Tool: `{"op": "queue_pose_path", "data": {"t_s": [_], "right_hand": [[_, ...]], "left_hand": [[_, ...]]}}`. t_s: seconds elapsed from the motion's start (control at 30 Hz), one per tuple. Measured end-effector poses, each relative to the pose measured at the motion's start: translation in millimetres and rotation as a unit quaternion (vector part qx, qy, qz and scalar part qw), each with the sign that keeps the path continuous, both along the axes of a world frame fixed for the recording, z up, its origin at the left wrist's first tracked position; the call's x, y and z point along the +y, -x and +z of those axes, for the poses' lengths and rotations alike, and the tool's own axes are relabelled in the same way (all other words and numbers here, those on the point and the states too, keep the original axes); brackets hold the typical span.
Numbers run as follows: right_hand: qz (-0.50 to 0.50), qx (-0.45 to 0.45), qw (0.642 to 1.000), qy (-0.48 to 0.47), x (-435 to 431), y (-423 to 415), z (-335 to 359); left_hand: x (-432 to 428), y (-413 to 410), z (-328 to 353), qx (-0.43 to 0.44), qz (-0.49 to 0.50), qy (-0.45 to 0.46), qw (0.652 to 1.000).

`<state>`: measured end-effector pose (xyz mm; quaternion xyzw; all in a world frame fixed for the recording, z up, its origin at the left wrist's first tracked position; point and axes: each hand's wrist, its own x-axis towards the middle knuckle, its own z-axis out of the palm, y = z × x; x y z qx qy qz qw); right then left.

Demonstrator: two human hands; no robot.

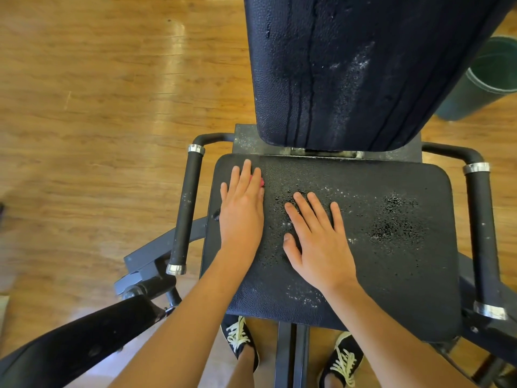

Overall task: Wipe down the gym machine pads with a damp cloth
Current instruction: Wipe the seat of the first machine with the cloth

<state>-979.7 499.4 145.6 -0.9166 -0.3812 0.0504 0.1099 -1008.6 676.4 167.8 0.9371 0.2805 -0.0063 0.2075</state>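
Note:
A black seat pad (391,261) lies below me, beaded with water drops and white flecks. The black back pad (335,65) rises behind it, streaked with runs of water. My left hand (242,211) lies flat with straight fingers on the seat's left part, pressing down on a pink cloth (260,181); only a small corner of the cloth shows beside the fingers. My right hand (316,239) rests flat on the middle of the seat, fingers spread, holding nothing.
Black foam handles with silver rings flank the seat, left handle (186,211) and right handle (482,233). A padded arm (78,340) juts out at lower left. A green bin (486,77) stands at right. My black shoes (240,340) stand on the wood floor (98,107).

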Motion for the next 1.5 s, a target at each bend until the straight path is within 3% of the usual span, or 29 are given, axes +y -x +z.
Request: {"op": "queue_pose_path", "data": {"t_s": [0.4, 0.9, 1.27, 1.5], "right_hand": [[-0.001, -0.005, 1.000, -0.003, 0.8, -0.9, -2.0], [-0.001, -0.009, 1.000, -0.005, 0.4, 1.2, -2.2], [-0.003, -0.008, 1.000, -0.002, 1.1, 1.1, -1.6], [-0.004, -0.011, 1.000, -0.004, 0.5, 1.7, -2.7]], "left_hand": [[15.7, -40.0, -5.7, -0.004, 0.011, -0.018, 1.000], [-36.8, 65.3, -2.8, 0.014, 0.025, -0.019, 0.999], [-9.6, -0.1, -6.0, 0.013, 0.031, -0.029, 0.999], [-18.4, 25.4, -8.2, 0.019, 0.004, -0.019, 1.000]]}}
